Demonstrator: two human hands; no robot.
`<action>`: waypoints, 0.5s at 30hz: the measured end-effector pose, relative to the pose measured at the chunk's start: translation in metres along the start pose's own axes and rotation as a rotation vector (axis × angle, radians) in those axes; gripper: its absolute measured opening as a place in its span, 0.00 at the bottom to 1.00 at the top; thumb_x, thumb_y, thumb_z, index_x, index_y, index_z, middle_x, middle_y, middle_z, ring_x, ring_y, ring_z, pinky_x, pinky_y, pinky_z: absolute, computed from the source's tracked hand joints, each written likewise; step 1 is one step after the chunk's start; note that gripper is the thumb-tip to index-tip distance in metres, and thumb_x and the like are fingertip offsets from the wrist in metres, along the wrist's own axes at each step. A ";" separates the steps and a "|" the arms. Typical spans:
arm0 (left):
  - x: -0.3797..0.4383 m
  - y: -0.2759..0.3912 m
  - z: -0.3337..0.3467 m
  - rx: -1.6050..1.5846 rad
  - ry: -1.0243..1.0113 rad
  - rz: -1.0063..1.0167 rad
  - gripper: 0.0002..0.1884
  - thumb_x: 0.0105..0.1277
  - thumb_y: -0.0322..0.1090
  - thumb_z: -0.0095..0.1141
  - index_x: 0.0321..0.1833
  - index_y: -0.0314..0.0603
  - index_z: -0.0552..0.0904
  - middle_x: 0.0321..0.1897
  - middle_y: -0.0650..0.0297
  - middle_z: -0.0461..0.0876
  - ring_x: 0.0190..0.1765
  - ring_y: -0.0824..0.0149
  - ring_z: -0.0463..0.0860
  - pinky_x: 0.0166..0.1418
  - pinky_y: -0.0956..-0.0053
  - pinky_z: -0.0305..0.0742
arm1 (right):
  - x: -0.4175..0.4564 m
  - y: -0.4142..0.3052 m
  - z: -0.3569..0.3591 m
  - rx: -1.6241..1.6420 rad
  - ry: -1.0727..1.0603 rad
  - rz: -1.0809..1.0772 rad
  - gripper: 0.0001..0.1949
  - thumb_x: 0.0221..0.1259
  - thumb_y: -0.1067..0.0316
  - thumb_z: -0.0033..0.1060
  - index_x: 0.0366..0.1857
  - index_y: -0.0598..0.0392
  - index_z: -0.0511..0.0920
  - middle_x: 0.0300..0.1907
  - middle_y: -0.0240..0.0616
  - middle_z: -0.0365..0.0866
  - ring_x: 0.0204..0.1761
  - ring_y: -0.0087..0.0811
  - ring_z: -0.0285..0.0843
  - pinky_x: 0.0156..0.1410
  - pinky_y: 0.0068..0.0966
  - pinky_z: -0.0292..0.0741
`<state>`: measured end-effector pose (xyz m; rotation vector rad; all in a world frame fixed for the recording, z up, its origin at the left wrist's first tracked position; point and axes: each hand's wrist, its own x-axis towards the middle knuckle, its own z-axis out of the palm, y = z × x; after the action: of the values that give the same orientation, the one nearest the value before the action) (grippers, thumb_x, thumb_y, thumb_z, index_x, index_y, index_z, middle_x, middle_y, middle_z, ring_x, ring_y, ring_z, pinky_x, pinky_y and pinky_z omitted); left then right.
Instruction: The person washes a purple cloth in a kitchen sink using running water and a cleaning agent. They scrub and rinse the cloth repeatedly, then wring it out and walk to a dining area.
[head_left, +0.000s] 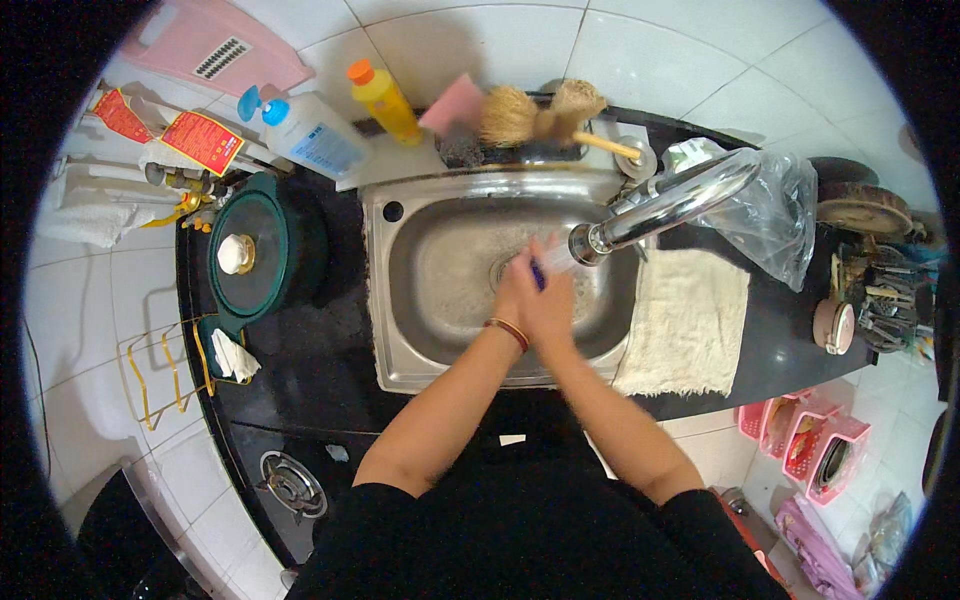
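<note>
Over the stainless steel sink (431, 289), my left hand (512, 289) and my right hand (551, 300) are pressed together. Between them shows a small dark purple object (538, 275), mostly covered by the fingers and too blurred to name. A gooseneck faucet (660, 210) reaches in from the upper right. Water (556, 259) runs from its mouth onto my fingers. Bangles (510, 332) circle my left wrist. The sink drain (497, 271) is partly hidden behind my left hand.
A cream cloth (690, 322) lies right of the sink, below a clear plastic bag (772, 217). Left stands a green lidded pot (251, 262). Behind the sink are a pump bottle (319, 139), a yellow bottle (390, 105), a pink sponge (454, 105) and a straw brush (508, 116).
</note>
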<state>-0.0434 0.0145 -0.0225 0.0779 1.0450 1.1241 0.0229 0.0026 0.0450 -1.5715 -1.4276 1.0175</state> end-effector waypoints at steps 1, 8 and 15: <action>0.018 -0.013 -0.008 0.251 0.036 0.117 0.18 0.68 0.53 0.53 0.45 0.46 0.79 0.36 0.64 0.81 0.36 0.65 0.80 0.45 0.69 0.77 | 0.021 0.012 -0.002 0.109 0.034 0.162 0.26 0.56 0.62 0.64 0.57 0.62 0.70 0.49 0.58 0.76 0.53 0.52 0.74 0.59 0.40 0.69; -0.017 0.036 0.024 -0.184 -0.003 -0.290 0.24 0.68 0.61 0.48 0.34 0.46 0.78 0.27 0.67 0.78 0.32 0.67 0.77 0.36 0.70 0.74 | -0.025 0.019 0.001 -0.135 -0.014 0.009 0.23 0.63 0.59 0.56 0.60 0.58 0.71 0.54 0.60 0.73 0.63 0.53 0.65 0.67 0.42 0.60; -0.025 0.001 0.049 -0.225 0.196 -0.052 0.18 0.68 0.56 0.52 0.38 0.48 0.80 0.31 0.65 0.80 0.34 0.65 0.80 0.41 0.66 0.77 | 0.041 0.049 -0.024 0.214 -0.128 0.614 0.24 0.58 0.57 0.59 0.53 0.65 0.72 0.56 0.62 0.71 0.61 0.53 0.69 0.64 0.43 0.65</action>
<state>-0.0104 0.0169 0.0211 -0.2413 1.0794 1.2120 0.0660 0.0394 0.0061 -1.8472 -0.8773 1.5907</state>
